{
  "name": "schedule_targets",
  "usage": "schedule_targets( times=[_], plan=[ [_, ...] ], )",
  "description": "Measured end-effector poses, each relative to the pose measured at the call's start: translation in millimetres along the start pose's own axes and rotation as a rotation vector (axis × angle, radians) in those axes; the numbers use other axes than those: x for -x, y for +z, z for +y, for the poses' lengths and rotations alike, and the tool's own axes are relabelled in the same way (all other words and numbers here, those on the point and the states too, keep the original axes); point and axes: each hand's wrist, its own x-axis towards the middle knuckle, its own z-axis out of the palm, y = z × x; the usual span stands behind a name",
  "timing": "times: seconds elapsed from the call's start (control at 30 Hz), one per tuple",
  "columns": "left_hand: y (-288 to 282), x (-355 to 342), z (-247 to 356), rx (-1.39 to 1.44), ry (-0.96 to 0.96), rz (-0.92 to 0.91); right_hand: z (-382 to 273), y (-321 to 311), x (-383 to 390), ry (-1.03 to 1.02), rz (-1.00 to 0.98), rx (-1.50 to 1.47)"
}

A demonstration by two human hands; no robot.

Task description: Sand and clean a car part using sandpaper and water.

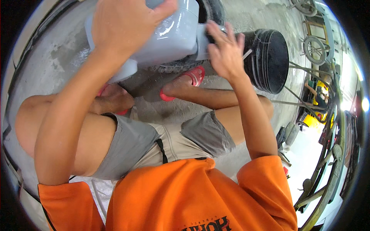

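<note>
A large, wet, smooth grey moulded piece (165, 42) with stubby side arms is in front of me, over a black knobbly tyre (169, 67). Its exact kind does not show. My left hand (125, 25) is over the piece's left part, thumb stretched out to the right; the other fingers run out of the picture's top edge. At the piece's right arm is my right hand (225, 52), slightly blurred, its fingers spread and nothing gripped in them. Whether that palm touches the surface I cannot tell.
A black ribbed bucket (269, 61) stands right beside my right hand. Below the piece are my feet in red sandals (196, 76) on a wet concrete floor (61, 57). Farther right are a spoked wheel (315, 50), metal bars (327, 169) and yellow things (314, 120).
</note>
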Motion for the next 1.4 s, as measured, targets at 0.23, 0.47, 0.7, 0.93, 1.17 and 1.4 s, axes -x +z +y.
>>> schedule_targets(
  times=[0.23,0.47,0.7,0.93,1.17,1.4],
  plan=[
    [-5,0,-1,-0.069,0.025,-0.05,9,-12,-3,-0.095,-0.116,0.112],
    [-4,5,11,-0.036,-0.068,-0.019,25,-16,-11,-0.288,-0.123,0.027],
    [-6,-1,-2,-0.048,-0.02,-0.067,30,-10,-16,-0.401,-0.111,-0.084],
    [-6,3,9,-0.06,0.029,-0.032,21,-5,-9,-0.293,-0.134,-0.016],
    [-6,1,5,0.031,-0.033,-0.081,22,-15,-14,-0.325,-0.099,0.003],
    [-2,1,-2,-0.052,-0.005,-0.069,29,-9,-5,-0.284,-0.076,0.08]
  ],
)
